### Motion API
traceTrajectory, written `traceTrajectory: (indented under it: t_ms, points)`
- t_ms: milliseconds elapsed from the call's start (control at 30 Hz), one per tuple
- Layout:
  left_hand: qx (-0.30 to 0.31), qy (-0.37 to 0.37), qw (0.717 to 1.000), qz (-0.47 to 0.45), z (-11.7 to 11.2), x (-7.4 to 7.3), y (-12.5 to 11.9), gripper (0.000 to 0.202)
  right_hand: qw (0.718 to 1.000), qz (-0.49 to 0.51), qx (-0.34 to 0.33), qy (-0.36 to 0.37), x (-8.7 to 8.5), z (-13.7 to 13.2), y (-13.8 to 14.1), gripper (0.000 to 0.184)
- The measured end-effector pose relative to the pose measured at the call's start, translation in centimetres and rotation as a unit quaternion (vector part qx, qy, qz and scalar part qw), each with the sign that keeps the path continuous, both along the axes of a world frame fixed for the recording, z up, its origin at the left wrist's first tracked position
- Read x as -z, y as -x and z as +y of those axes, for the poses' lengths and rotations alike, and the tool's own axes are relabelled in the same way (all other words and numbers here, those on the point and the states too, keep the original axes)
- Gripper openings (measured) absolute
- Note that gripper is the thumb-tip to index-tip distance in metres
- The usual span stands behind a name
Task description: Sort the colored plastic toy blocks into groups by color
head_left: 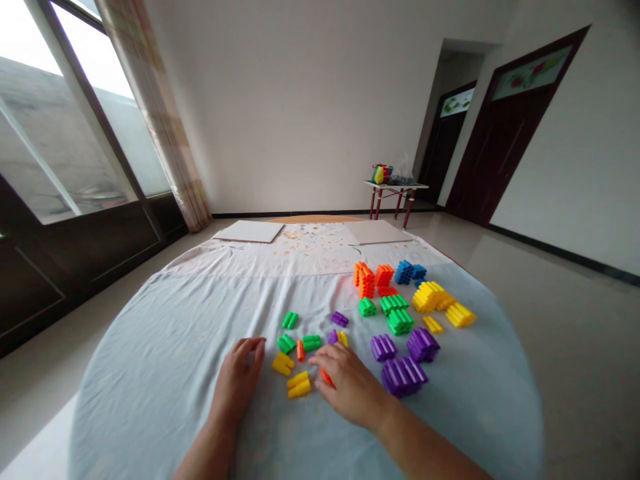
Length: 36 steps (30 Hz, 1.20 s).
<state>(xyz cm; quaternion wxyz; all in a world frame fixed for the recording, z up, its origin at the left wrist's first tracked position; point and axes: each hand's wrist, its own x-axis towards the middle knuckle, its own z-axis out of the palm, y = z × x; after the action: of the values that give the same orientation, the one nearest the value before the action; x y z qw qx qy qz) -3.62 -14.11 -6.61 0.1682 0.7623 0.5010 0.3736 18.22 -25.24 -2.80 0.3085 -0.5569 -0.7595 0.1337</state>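
Observation:
My left hand (241, 368) rests on the cloth left of the loose pieces, fingers bent and thumb apart, with nothing in it. My right hand (347, 383) reaches over the loose pieces, its thumb and fingers apart. Between them shows an orange plastic piece (327, 378); contact with it is unclear. Close by lie yellow pieces (299, 385), another yellow piece (283, 363), a small orange piece (300, 351), a green piece (311, 343) and a further green piece (286, 343). Beyond my right hand are a purple piece (333, 337) and a yellow piece (343, 339), partly hidden.
Joined blocks stand grouped by colour at right: purple (404, 377), green (397, 317), yellow (433, 297), orange (365, 280) and blue (405, 272). Two flat boards (253, 231) lie at the far side of the cloth-covered table (150, 347). A small table (395, 185) stands behind.

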Motion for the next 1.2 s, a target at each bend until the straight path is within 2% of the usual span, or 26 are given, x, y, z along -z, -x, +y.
traceTrajectory:
  t_ms: [67,133,200,267,367,467,567,633,700,767,833,1000,1067,1133,1200]
  points:
    - [0.021,0.012,0.999,0.026,-0.6,-0.9,0.0,0.035,1.000,-0.004,0.006,-0.009,0.7,-0.1,0.2,0.033]
    - [0.076,0.022,0.994,0.076,-1.3,-1.8,-0.1,0.032,1.000,-0.008,0.013,-0.016,1.1,-0.1,0.2,0.032]
    - [0.139,0.024,0.980,0.144,-1.9,-2.6,-0.2,0.027,1.000,-0.011,0.016,-0.017,1.4,0.0,0.2,0.031]
    - [0.174,0.029,0.962,0.210,-2.2,-3.1,-0.5,0.029,1.000,-0.013,0.016,-0.017,1.6,0.1,0.1,0.030]
    - [0.178,0.047,0.944,0.273,-1.8,-3.2,-1.0,0.035,1.000,-0.010,0.014,-0.017,1.9,0.3,0.1,0.029]
    - [0.173,0.052,0.943,0.280,-1.2,-3.3,-1.4,0.029,1.000,-0.007,0.010,-0.015,2.1,0.3,0.0,0.029]
    - [0.167,0.037,0.959,0.227,-1.4,-3.8,-2.0,0.021,0.999,0.018,0.014,-0.029,1.7,0.2,-0.1,0.032]
    - [0.172,0.031,0.973,0.150,-2.0,-4.6,-2.8,0.022,0.996,0.056,0.022,-0.060,1.0,0.0,-0.3,0.039]
    - [0.192,0.067,0.977,0.063,-2.8,-5.5,-3.8,0.029,0.990,0.098,0.018,-0.100,0.1,-0.2,-0.5,0.050]
    - [0.221,0.154,0.963,-0.013,-3.6,-6.2,-4.9,0.036,0.983,0.127,-0.003,-0.130,-0.6,-0.4,-0.9,0.058]
    - [0.242,0.240,0.937,-0.071,-4.3,-6.6,-6.1,0.044,0.979,0.142,-0.021,-0.144,-1.2,-0.6,-1.3,0.057]
    - [0.239,0.351,0.886,-0.186,-5.1,-6.4,-8.4,0.053,0.975,0.160,0.001,-0.156,-2.4,-0.8,-2.6,0.046]
    - [0.217,0.347,0.889,-0.205,-5.3,-6.4,-9.1,0.053,0.974,0.162,0.012,-0.160,-3.2,-1.2,-3.5,0.048]
    - [0.180,0.288,0.922,-0.184,-5.5,-6.4,-9.6,0.052,0.973,0.153,0.038,-0.168,-4.2,-1.8,-5.0,0.050]
    - [0.142,0.181,0.965,-0.126,-5.5,-6.3,-10.0,0.048,0.972,0.135,0.082,-0.173,-5.2,-2.6,-7.4,0.051]
